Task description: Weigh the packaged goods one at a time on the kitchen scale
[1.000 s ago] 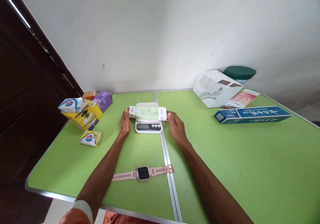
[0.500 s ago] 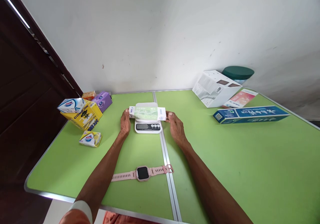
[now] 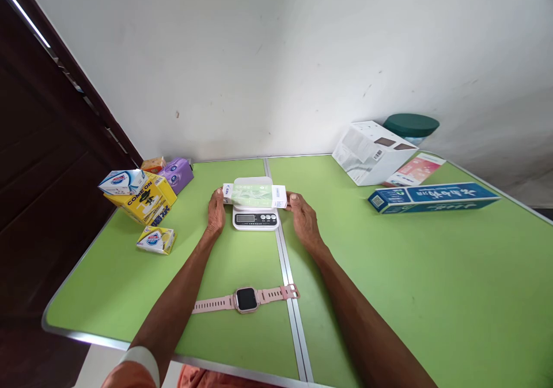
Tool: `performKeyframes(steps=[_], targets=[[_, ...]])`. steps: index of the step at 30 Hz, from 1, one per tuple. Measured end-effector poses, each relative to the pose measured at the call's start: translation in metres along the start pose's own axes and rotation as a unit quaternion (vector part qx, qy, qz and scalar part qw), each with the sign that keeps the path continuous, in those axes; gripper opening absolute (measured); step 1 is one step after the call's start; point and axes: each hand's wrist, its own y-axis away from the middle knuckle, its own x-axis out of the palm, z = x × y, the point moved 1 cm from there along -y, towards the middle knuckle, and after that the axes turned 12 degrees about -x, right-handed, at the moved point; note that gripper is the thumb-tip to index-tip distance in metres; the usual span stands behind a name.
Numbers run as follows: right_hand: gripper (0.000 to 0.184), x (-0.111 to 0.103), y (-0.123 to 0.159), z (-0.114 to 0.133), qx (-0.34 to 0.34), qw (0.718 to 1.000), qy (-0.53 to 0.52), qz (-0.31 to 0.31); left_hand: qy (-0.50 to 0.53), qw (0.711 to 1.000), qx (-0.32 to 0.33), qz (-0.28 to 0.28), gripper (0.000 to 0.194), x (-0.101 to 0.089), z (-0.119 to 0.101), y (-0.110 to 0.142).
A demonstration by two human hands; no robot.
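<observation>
A white and pale green carton (image 3: 254, 195) lies crosswise over the plate of a small white digital scale (image 3: 256, 219). My left hand (image 3: 216, 210) grips its left end, thumb toward me. At the right end, my right hand (image 3: 304, 218) holds the carton between thumb and fingers; most of those fingers are hidden behind it. The scale's dark display and buttons face me, with no readable number. Nearer to me, a pink smartwatch (image 3: 246, 300) lies flat with its strap stretched out, its left end meeting my left forearm.
On the left are a small yellow soap box (image 3: 156, 240), a large yellow box (image 3: 149, 199) with a blue-white box (image 3: 123, 181) on top, and a purple pack (image 3: 178, 174). On the right stand a white box (image 3: 372, 154), a long blue toothpaste box (image 3: 434, 198) and a green-lidded container (image 3: 411, 125).
</observation>
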Motion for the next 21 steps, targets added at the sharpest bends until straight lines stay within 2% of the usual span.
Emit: performKeyframes(steps=[11,21], targets=[[0.089,-0.0004,0.0,-0.0007,-0.001,1.0,0.019,-0.001,-0.027,0.999,0.019,0.006,0.073,-0.0023,-0.01,0.0059],[0.088,-0.0009,0.0005,-0.0018,-0.005,1.0,0.027,-0.001,-0.053,0.998,0.031,0.01,0.075,-0.0032,-0.0079,0.0036]])
